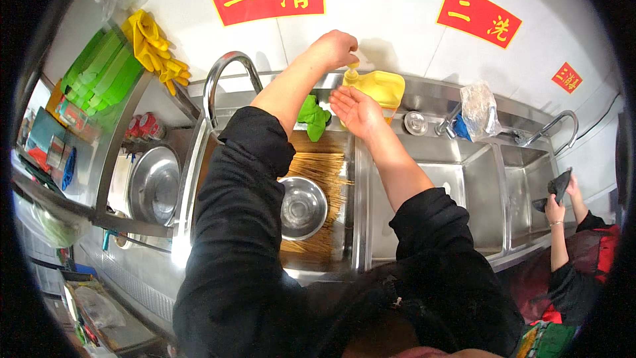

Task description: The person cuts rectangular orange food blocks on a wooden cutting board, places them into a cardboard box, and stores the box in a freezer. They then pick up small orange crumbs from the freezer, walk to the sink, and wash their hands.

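My left hand [333, 50] reaches to the back ledge of the sinks, its fingers closed over the pump top of a yellow pump bottle [383, 87]. In front of that bottle, just below the pump, my right hand [358, 113] is held palm up with fingers stretched out. I cannot make out any liquid in the palm. Under my arms, the left sink basin [351, 219] holds many thin wooden sticks [318, 164] in brownish water. Among the sticks sits a round metal bowl [303, 209]. A bright green cloth or glove [313, 118] hangs over the basin's back edge.
A curved faucet [228, 59] rises beside my left forearm. Right of me are two more steel basins [430, 225], a small metal dish [416, 122] and a plastic bag [480, 111]. Yellow gloves [156, 50] hang at left. At far right, another person's hands [563, 202] hold something dark.
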Motion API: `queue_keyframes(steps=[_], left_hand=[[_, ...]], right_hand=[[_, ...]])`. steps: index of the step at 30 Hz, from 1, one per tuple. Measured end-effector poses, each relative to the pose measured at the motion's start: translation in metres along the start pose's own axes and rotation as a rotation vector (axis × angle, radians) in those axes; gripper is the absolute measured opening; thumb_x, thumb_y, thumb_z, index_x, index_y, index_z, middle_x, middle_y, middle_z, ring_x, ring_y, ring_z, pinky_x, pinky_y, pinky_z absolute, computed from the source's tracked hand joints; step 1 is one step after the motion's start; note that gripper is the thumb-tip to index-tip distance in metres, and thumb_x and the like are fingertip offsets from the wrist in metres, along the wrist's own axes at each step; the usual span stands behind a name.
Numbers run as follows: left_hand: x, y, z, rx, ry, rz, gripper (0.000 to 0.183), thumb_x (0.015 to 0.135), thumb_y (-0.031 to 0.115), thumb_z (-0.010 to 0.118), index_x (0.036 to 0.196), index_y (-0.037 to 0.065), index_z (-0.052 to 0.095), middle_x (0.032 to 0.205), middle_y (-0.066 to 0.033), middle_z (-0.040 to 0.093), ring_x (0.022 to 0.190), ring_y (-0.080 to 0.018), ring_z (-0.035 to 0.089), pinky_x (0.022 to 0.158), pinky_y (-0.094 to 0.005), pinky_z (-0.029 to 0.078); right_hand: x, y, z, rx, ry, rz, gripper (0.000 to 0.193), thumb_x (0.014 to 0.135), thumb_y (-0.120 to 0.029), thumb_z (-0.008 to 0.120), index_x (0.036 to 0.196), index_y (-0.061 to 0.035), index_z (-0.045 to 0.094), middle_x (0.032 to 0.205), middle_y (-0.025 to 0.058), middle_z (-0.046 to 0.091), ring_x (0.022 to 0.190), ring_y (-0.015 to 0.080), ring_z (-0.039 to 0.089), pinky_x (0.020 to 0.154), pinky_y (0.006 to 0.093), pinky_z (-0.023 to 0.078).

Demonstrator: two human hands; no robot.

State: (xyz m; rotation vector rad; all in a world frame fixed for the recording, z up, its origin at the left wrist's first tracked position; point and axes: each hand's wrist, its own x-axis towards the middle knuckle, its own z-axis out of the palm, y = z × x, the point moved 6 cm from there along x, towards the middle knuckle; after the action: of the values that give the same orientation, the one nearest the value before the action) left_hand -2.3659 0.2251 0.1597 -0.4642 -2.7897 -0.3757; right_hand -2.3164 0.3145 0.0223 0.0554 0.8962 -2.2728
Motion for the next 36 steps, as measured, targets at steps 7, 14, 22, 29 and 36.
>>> queue_keyframes(steps=[7,14,22,29,36], left_hand=[[0.023,-0.008,0.013,-0.064,-0.209,-0.021,0.032,0.069,0.030,0.070,0.085,0.003,0.068,0.080,-0.0113,0.068,0.074,-0.0231,0.065,0.069,-0.0318,0.051],[0.025,-0.012,0.021,-0.117,-0.285,-0.213,0.031,0.073,0.031,0.068,0.078,0.000,0.068,0.066,-0.0106,0.065,0.061,-0.0181,0.064,0.059,-0.0305,0.051],[0.036,-0.016,0.031,0.013,-0.045,-0.132,0.033,0.077,0.038,0.064,0.077,0.005,0.068,0.066,-0.0140,0.063,0.061,-0.0283,0.061,0.060,-0.0369,0.049],[0.037,-0.018,0.042,-0.084,0.021,-0.115,0.030,0.082,0.037,0.060,0.081,0.007,0.067,0.072,-0.0139,0.063,0.065,-0.0297,0.059,0.063,-0.0379,0.047],[0.030,-0.026,0.051,-0.211,-0.021,-0.214,0.032,0.080,0.041,0.060,0.083,0.011,0.069,0.074,-0.0111,0.065,0.072,-0.0300,0.063,0.067,-0.0387,0.049]], right_hand=[[0.039,0.003,0.011,0.087,-0.103,-0.001,0.033,0.095,-0.021,0.043,0.116,0.0041,0.047,0.114,0.0188,0.053,0.107,0.0302,0.052,0.097,0.0399,0.043],[0.044,0.008,0.018,0.243,-0.145,0.023,0.029,0.094,-0.019,0.045,0.111,0.0033,0.048,0.113,0.0182,0.053,0.108,0.0304,0.052,0.097,0.0409,0.043],[0.041,0.003,0.030,0.389,-0.140,0.039,0.026,0.095,-0.021,0.042,0.105,0.0013,0.049,0.110,0.0154,0.054,0.104,0.0285,0.053,0.096,0.0404,0.044],[0.043,0.002,0.033,0.351,-0.161,0.033,0.029,0.096,-0.025,0.040,0.109,-0.0010,0.049,0.108,0.0122,0.054,0.101,0.0238,0.053,0.095,0.0381,0.044],[0.046,0.003,0.035,0.358,-0.150,-0.022,0.026,0.096,-0.024,0.041,0.111,-0.0049,0.050,0.111,0.0082,0.053,0.103,0.0227,0.052,0.097,0.0370,0.041]])
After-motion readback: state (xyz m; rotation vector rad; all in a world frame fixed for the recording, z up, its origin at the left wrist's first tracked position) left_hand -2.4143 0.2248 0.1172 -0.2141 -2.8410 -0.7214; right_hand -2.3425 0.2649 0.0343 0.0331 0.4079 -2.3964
